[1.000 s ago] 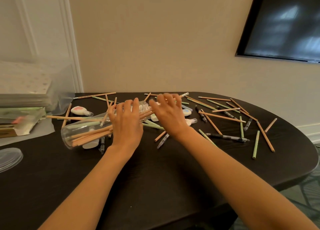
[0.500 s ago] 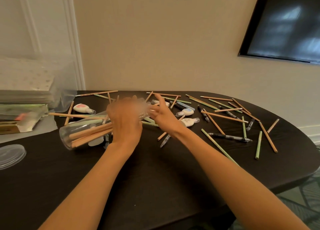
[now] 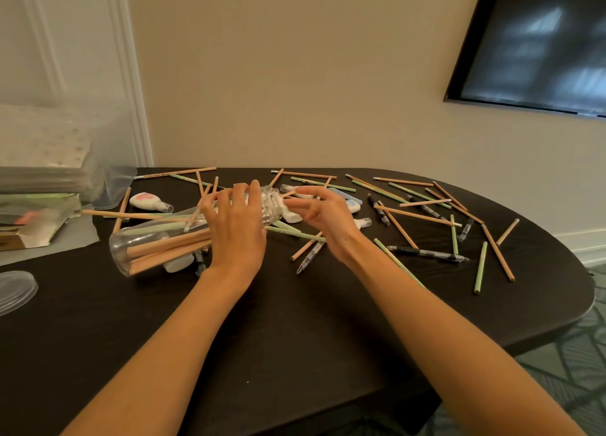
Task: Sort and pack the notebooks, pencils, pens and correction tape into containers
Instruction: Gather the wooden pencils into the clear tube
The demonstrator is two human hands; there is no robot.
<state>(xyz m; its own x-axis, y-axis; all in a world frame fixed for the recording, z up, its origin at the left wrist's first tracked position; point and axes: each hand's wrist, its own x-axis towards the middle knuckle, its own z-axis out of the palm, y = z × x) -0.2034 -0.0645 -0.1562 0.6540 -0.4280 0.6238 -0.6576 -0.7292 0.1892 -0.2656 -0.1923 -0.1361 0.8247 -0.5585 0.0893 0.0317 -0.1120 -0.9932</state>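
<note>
A clear jar [image 3: 154,238] lies on its side on the dark table [image 3: 295,337], at about 10 o'clock from the table's middle. Its base points to 8 o'clock and its threaded mouth to 2 o'clock. A bundle of tan pencils [image 3: 164,250] is inside, with one green one.

The left hand [image 3: 236,235] lies across the jar with its fingers [image 3: 254,194] spread over the top, pressing it down rather than gripping it. The right hand [image 3: 324,220] is at the mouth, its fingers [image 3: 303,191] loosely open, and I can make out nothing in them.

The step seems to be loading pencils into the jar. The jar is round and would roll, so the left hand should bear down firmly. Pencils should go in end-first along the jar's axis, a few at a time, because the neck is narrow. Loose pencils [image 3: 398,227] lie scattered from 12 to 3 o'clock, crossed with pens [image 3: 426,253], so each one needs lifting clear of the tangle.

One correction tape [image 3: 147,201] sits at 11 o'clock of the jar. Something white shows at the jar's base, and I cannot tell whether it is inside or underneath.
</note>
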